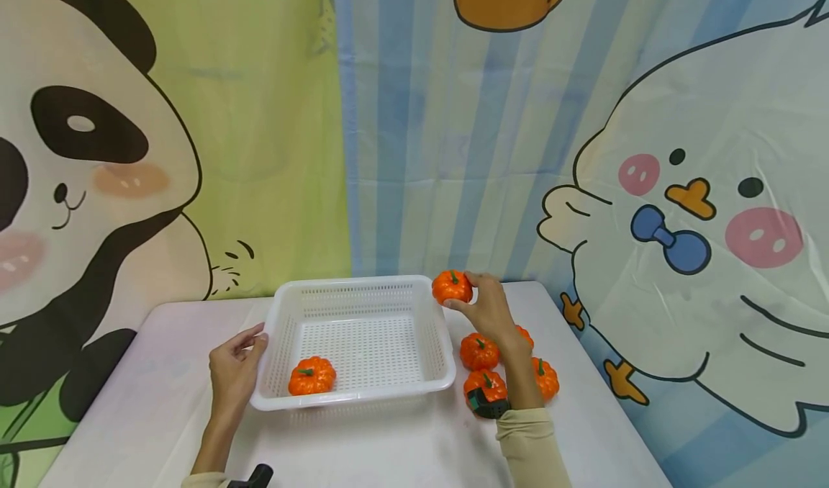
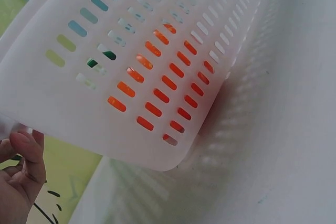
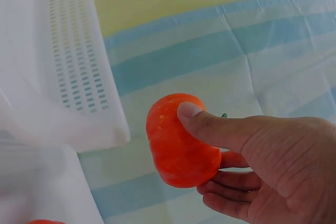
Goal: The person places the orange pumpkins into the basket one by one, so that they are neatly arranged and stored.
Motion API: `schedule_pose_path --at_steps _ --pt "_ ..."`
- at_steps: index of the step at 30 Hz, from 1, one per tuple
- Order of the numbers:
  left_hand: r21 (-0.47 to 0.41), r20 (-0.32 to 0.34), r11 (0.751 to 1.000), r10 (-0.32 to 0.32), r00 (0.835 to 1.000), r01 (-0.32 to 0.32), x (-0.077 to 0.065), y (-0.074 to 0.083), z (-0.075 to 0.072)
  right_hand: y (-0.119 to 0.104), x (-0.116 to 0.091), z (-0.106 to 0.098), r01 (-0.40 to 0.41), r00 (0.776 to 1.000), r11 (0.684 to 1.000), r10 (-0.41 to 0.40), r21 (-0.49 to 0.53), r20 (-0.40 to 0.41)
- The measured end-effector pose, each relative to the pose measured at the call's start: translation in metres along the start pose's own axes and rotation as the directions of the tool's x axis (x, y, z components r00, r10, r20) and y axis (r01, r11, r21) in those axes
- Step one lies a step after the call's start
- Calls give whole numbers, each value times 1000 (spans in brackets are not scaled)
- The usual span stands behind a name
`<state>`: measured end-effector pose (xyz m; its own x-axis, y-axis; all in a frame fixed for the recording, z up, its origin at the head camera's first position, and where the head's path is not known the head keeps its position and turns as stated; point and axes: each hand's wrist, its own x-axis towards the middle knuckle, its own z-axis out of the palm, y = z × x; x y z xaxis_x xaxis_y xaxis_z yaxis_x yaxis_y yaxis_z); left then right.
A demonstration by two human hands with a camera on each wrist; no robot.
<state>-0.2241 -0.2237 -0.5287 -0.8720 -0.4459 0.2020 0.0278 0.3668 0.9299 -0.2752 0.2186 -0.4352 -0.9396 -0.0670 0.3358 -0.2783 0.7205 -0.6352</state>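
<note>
My right hand (image 1: 487,308) holds a small orange toy pumpkin (image 1: 451,287) with a green stem, thumb on one side and fingers on the other. It is raised beside the far right corner of a white perforated plastic basket (image 1: 356,396). In the right wrist view the thumb lies across the pumpkin (image 3: 176,153). My left hand (image 1: 234,366) grips the basket's left rim between thumb and fingers; in the left wrist view part of this hand (image 2: 22,174) shows at the rim. Inside the basket, near its front left corner, sits another pumpkin (image 1: 312,376).
Several more pumpkins (image 1: 479,351) are grouped on the white table (image 1: 363,452) right of the basket, partly hidden by my right forearm. A curtain (image 1: 414,150) with cartoon animals hangs right behind the table and along its right side.
</note>
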Motion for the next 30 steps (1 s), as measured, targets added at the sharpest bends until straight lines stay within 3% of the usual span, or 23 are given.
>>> schedule_pose_path --at_steps 18,30 --pt "6 30 1000 -12 999 12 0 -1 7 -12 -5 21 -35 998 999 34 17 45" --pt "8 2 1000 -8 1000 8 0 0 0 -20 -1 36 20 997 1000 -21 18 69"
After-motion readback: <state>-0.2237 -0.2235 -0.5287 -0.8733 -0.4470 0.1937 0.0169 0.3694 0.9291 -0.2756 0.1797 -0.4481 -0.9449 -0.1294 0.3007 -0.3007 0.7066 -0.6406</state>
